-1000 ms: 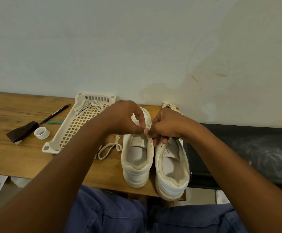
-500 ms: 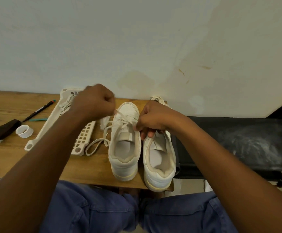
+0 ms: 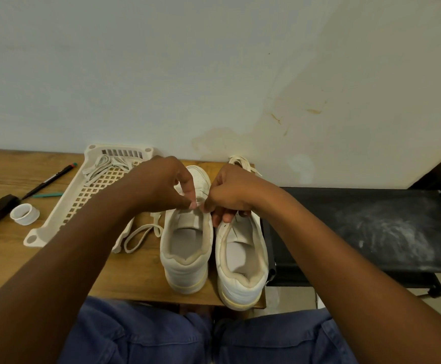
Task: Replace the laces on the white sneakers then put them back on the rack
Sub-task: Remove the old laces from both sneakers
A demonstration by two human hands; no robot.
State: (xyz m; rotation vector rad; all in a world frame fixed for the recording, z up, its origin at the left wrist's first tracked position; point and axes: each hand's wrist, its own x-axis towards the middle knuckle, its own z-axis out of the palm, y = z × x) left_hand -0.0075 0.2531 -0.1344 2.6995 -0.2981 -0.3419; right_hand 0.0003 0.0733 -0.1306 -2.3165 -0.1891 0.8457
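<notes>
Two sneakers [image 3: 214, 248] heel-first at counter [image 3: 135, 274] near-right corner. Loose lace [image 3: 140, 236] loops just left of them, beside white tray [image 3: 64, 216] holding more laces. Cap ring [image 3: 25, 214], pen [image 3: 47, 185] toward left edge. Left hand [image 3: 161, 187] and right hand [image 3: 229, 195] meet over the left sneaker's tongue, fingertips pinching its lace.

Honestly there's nothing readable here. No brand or logo shows on either white sneaker [image 3: 186, 248], the insoles look blank from this angle, and the pen [image 3: 48, 183] on the table [image 3: 1, 256] is too small to make out any print.
</notes>
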